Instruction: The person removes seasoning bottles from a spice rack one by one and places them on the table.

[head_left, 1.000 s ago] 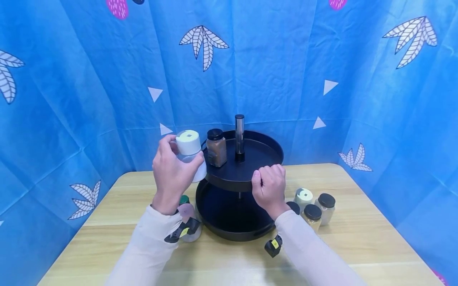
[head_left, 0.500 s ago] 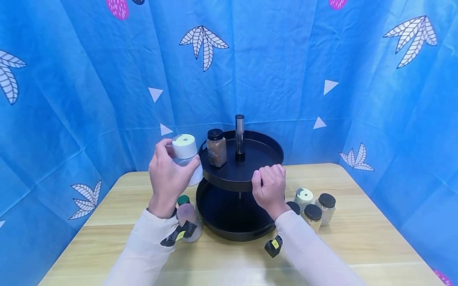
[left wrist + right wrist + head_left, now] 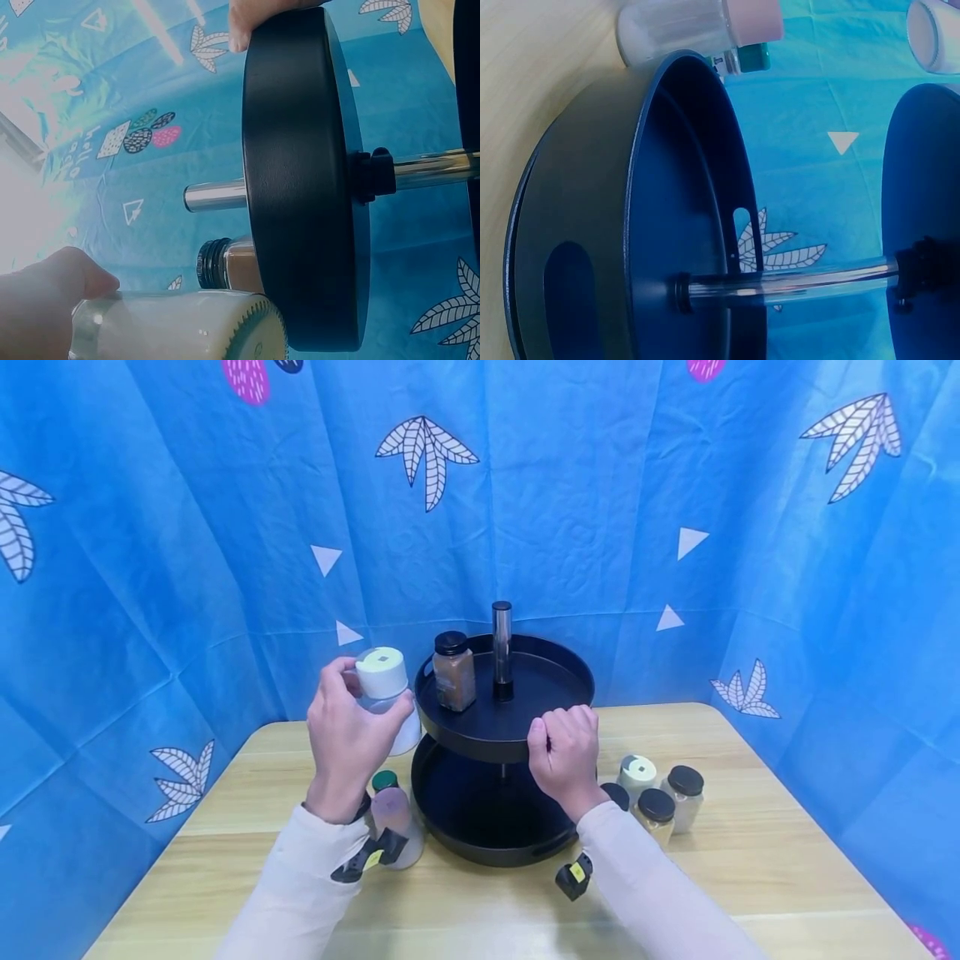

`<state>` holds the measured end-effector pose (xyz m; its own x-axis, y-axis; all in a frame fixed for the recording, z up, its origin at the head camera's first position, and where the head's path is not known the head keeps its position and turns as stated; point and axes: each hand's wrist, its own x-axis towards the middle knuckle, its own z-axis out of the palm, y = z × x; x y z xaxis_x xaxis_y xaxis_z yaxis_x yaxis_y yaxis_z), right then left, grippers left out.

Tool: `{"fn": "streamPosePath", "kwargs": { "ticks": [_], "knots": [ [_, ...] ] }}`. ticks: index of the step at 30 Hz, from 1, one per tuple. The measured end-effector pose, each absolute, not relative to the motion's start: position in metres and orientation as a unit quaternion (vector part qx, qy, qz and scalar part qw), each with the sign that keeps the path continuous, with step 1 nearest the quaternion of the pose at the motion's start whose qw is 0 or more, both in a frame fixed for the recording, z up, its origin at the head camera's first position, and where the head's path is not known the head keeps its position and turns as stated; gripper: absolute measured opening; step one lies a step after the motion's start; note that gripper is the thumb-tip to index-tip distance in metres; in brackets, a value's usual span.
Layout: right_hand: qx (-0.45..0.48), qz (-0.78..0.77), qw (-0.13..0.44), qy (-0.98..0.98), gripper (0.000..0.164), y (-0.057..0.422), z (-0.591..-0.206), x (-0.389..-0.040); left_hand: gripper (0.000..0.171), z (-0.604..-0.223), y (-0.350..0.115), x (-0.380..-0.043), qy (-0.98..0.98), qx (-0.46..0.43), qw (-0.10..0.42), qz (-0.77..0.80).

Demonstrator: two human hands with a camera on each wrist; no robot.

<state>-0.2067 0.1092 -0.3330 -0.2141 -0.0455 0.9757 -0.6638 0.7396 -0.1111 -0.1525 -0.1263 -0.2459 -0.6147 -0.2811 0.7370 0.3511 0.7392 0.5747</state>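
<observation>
My left hand (image 3: pixel 347 739) grips a white-capped glass jar (image 3: pixel 384 675) between thumb and fingers, upright and raised left of the two-tier turntable. In the left wrist view the jar (image 3: pixel 172 326) shows pale contents and a ridged base edge, overlapping the rim of the black upper tray (image 3: pixel 300 187). My right hand (image 3: pixel 564 756) holds the front right rim of that tray, fingers curled over it. A brown spice jar (image 3: pixel 453 672) with a black lid stands on the upper tray's left side, beside the metal post (image 3: pixel 502 643).
Below is the black lower tray (image 3: pixel 491 852), with nothing visible in it. On the wooden table, a pink-capped jar (image 3: pixel 396 827) and a green-capped jar (image 3: pixel 386 780) stand left; several jars, including a black-lidded jar (image 3: pixel 684 797), stand right. A blue curtain (image 3: pixel 562 527) surrounds the table.
My left hand has drawn the white-capped jar leftward and slightly down, away from the upper tray. The right hand stays at the rim, and the brown spice jar has not moved.
</observation>
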Motion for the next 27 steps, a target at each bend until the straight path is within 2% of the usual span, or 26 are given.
{"fn": "streamPosePath", "kwargs": {
  "ticks": [27],
  "knots": [
    [0.245,0.268,0.579,-0.73,0.036,0.1092,-0.3323,-0.2066,0.065,-0.2536,-0.134,-0.1485,-0.827,-0.004,0.426,-0.366]
  ]
}}
